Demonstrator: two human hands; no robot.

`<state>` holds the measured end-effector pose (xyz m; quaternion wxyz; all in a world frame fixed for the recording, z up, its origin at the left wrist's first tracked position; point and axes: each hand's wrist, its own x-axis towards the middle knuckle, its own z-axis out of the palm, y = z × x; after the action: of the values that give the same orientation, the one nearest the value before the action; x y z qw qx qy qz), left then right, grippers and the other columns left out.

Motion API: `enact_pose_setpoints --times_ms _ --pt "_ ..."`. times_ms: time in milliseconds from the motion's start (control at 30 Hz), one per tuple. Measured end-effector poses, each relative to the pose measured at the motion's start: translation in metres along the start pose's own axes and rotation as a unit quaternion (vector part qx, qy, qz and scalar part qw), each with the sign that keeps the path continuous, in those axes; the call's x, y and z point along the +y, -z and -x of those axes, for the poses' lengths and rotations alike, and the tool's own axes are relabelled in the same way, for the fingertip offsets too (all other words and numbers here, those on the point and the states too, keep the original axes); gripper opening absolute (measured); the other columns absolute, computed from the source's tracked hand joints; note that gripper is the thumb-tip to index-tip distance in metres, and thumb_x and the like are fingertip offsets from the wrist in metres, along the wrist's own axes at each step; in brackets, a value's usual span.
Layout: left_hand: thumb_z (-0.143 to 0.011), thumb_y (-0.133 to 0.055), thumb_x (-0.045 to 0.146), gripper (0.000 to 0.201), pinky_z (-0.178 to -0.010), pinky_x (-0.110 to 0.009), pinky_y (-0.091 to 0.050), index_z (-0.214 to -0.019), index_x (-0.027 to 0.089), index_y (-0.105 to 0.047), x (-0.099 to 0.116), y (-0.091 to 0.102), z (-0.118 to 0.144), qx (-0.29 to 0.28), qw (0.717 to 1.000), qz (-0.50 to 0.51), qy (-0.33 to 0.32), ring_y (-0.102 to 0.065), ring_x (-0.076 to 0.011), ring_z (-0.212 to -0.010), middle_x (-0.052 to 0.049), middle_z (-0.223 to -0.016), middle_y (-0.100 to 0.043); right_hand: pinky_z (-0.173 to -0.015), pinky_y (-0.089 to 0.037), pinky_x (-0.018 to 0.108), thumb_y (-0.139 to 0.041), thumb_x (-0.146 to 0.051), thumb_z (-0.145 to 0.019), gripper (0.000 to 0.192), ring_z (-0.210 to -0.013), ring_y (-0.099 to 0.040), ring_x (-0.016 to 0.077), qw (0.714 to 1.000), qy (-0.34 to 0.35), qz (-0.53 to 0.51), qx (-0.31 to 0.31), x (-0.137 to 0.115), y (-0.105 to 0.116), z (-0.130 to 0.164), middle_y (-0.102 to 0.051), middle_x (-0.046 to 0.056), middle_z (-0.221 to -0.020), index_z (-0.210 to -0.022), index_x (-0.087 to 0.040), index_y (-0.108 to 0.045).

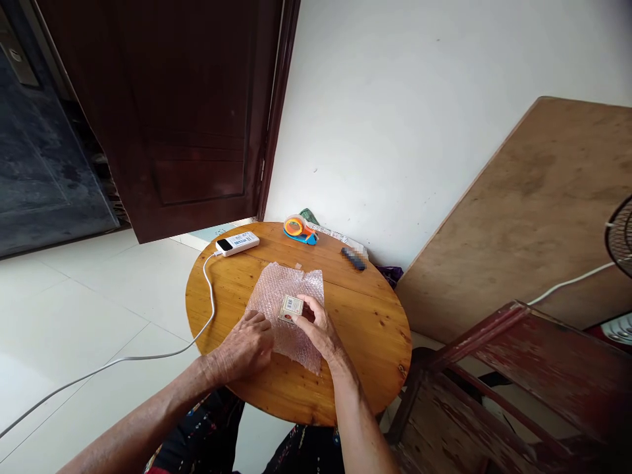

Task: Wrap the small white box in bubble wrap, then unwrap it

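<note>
You hold a small printed box (291,308) between the thumb and fingers of your right hand (316,324), over the middle of a sheet of bubble wrap (276,283) on a round wooden table (368,322). Whether the box rests on the sheet or sits just above it is unclear. Your left hand (254,341) is curled at the sheet's left side, and you cannot tell from this angle whether its fingers grip the plastic.

The work looks to be at an early stage: the sheet is spread out and the box is over it, but no fold covers the box and no tape shows on it. An orange-and-blue tape dispenser (300,229) stands at the table's far edge, out of both hands.

Toward the far left edge lies a white device with a dark screen (237,243), perhaps a power bank, its white cable (211,289) trailing over the left edge. A dark, blurred object (353,259) lies near the far right edge.

Around you are a dark red-brown door (197,118), a white wall (385,118), pale floor tiles (99,303), a leaning wooden board (533,217), a worn red wooden chair (548,368) and part of a fan (623,230).
</note>
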<state>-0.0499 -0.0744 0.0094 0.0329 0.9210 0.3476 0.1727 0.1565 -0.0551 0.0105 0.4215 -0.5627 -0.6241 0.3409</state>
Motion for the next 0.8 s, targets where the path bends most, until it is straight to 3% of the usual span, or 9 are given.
enact_pose_setpoints --times_ms 167,367,500,600,700,800 --pt "-0.074 -0.055 0.006 0.013 -0.08 -0.035 -0.044 -0.069 0.016 -0.059 -0.004 0.019 0.003 0.008 0.999 0.043 -0.002 -0.056 -0.0198 -0.08 -0.004 -0.077 -0.065 -0.098 -0.048 0.04 -0.068 -0.027 -0.07 0.044 -0.108 -0.065 0.0252 1.0 0.009 0.025 -0.016 -0.002 0.0 0.002 -0.071 0.006 -0.114 -0.114 -0.021 -0.063" --pt "-0.074 -0.051 0.005 0.015 -0.075 -0.034 -0.044 -0.067 0.018 -0.056 -0.008 0.018 0.016 0.013 0.998 0.056 0.005 -0.054 -0.0193 -0.076 -0.004 -0.074 -0.063 -0.093 -0.051 0.039 -0.067 -0.025 -0.073 0.038 -0.101 -0.067 0.0235 0.998 0.038 0.016 -0.039 -0.004 -0.002 0.005 -0.072 0.006 -0.109 -0.11 -0.021 -0.062" --pt "-0.077 -0.051 0.006 0.015 -0.077 -0.034 -0.044 -0.069 0.019 -0.054 -0.008 0.023 0.025 0.024 0.996 0.089 0.014 -0.053 -0.0189 -0.077 -0.003 -0.075 -0.061 -0.094 -0.05 0.04 -0.068 -0.024 -0.073 0.037 -0.106 -0.065 0.0249 0.996 0.064 0.046 -0.033 -0.003 -0.002 0.006 -0.069 0.008 -0.113 -0.109 -0.021 -0.062" --pt "-0.073 -0.058 0.011 0.012 -0.082 -0.037 -0.045 -0.081 0.019 -0.058 -0.005 0.029 0.029 0.036 0.992 0.115 0.03 -0.053 -0.0206 -0.086 -0.003 -0.086 -0.061 -0.095 -0.05 0.042 -0.068 -0.022 -0.073 0.038 -0.106 -0.064 0.0256 0.995 0.071 0.069 -0.031 -0.002 -0.001 0.006 -0.069 0.007 -0.111 -0.11 -0.022 -0.062" --pt "-0.067 -0.061 0.009 0.035 -0.092 -0.043 -0.044 -0.1 0.019 -0.06 -0.002 0.026 0.03 0.049 0.994 0.093 0.038 -0.051 -0.025 -0.099 -0.007 -0.102 -0.06 -0.094 -0.049 0.042 -0.068 -0.02 -0.073 0.038 -0.105 -0.064 0.0252 0.993 0.078 0.085 -0.028 -0.002 -0.001 0.007 -0.07 0.006 -0.11 -0.111 -0.023 -0.063" --pt "-0.068 -0.056 0.002 0.039 -0.097 -0.046 -0.042 -0.103 0.019 -0.06 -0.002 0.013 0.026 0.068 0.995 0.057 0.035 -0.049 -0.0271 -0.107 -0.009 -0.113 -0.059 -0.096 -0.048 0.042 -0.069 -0.019 -0.072 0.04 -0.107 -0.064 0.0254 0.991 0.084 0.1 -0.016 -0.003 -0.001 0.008 -0.07 0.007 -0.113 -0.112 -0.023 -0.063"
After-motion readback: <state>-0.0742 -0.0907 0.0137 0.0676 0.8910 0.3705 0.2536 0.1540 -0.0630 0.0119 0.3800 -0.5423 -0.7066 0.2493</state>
